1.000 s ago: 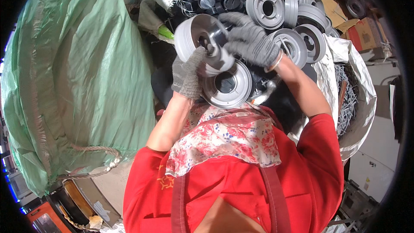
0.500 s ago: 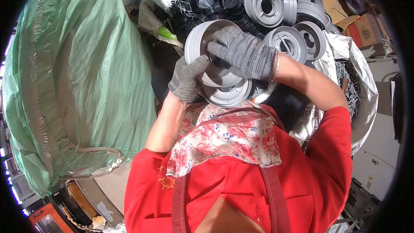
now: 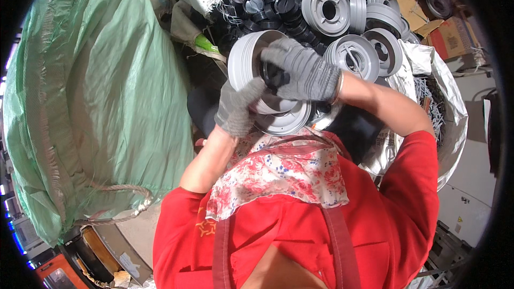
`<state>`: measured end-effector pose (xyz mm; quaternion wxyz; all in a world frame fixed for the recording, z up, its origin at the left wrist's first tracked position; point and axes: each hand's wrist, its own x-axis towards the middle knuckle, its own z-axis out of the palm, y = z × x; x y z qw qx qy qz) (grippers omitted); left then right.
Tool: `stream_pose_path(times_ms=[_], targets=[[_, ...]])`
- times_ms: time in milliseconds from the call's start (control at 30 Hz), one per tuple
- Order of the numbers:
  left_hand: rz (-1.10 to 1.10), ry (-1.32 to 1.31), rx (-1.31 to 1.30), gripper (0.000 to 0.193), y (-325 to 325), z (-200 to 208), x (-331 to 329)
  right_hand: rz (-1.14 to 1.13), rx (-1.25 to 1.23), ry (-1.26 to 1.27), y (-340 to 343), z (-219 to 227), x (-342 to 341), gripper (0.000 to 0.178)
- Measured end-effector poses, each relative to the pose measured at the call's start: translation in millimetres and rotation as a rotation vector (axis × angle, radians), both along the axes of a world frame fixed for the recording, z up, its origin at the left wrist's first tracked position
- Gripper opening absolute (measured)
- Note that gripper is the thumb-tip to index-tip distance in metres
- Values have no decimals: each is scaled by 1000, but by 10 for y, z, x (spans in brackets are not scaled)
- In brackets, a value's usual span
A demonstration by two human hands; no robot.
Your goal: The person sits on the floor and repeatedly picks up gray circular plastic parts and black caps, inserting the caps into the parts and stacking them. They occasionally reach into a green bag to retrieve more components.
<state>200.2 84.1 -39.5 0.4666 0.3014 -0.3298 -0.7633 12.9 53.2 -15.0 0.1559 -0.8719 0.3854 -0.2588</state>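
A big green woven sack point(image 3: 101, 101) fills the left side, tied with a rope point(image 3: 115, 203) near its lower end. Just right of it, the left hand point(image 3: 239, 108), in a grey knit glove, is curled under the rim of a grey plastic disc point(image 3: 247, 63), supporting it from below. The disc is tilted up on edge, its open face turned toward the right. A second, flatter grey disc point(image 3: 286, 120) lies just beneath it, touching or nearly touching it.

The right hand point(image 3: 304, 70), also gloved in grey, reaches into the open face of the tilted disc. Its fingers are closed around a small black ring point(image 3: 274, 75) set at the disc's centre; how firmly they grip is hard to tell, since the glove covers most of the ring.

Above and to the right, more grey discs point(image 3: 342, 16) are stacked on edge, with a heap of black rings point(image 3: 273, 0) behind them. Farther right, a silvery sack point(image 3: 450, 107) stands open. A flowered cloth point(image 3: 278, 176) hangs over the red top at the bottom.
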Motion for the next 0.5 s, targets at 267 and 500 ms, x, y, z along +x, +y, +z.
stream_pose_path(times_ms=[267,500], targets=[[127,-620,-543,63,230,-1,69,-249,87,-30,-251,-340,-212,61],[-253,-848,-1028,61,301,-194,191,-903,7,422,-978,-898,-1145,91]])
